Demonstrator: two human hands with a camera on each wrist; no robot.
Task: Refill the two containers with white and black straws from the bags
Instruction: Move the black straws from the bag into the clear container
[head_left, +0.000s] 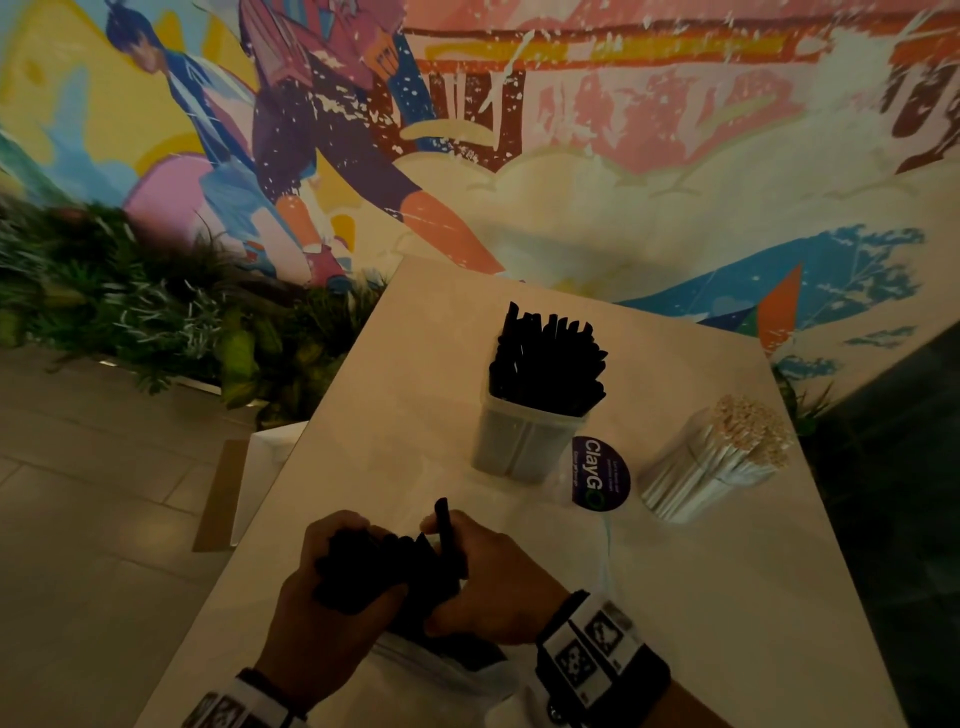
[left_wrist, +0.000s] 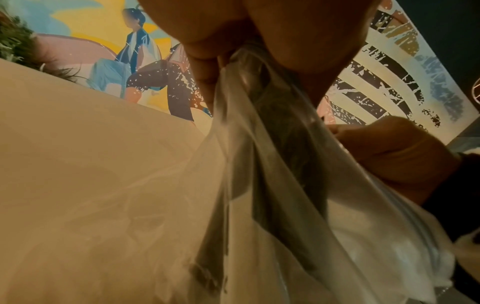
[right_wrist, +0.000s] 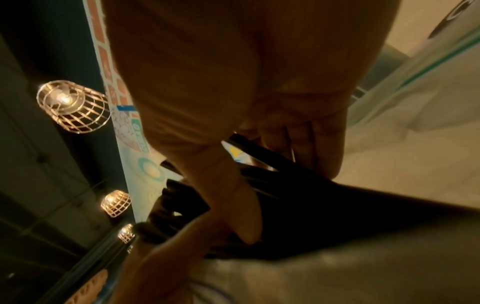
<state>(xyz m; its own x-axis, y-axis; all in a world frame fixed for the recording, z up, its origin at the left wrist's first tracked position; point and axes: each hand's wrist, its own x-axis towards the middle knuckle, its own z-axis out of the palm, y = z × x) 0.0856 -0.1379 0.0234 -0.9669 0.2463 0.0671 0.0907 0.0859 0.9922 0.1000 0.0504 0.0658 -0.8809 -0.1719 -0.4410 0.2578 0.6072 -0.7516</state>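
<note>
Black straws (head_left: 363, 566) bunched in my left hand (head_left: 322, 618), fingers curled round bundle above clear bag (head_left: 447, 675) lying at near edge of surface (head_left: 395, 415). My right hand (head_left: 488, 577) pinched single black straw (head_left: 443, 525), upright, just beside bundle. Farther back stood clear container (head_left: 519, 441) packed with black straws; to its right, tilted container of white straws (head_left: 717, 457). Round purple sticker (head_left: 600, 473) between them.

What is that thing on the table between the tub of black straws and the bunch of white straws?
A round dark purple sticker reading ClayGo lies flat on the pale table, between the clear plastic tub of black straws and the bundle of white straws. The head view shows it.
</note>
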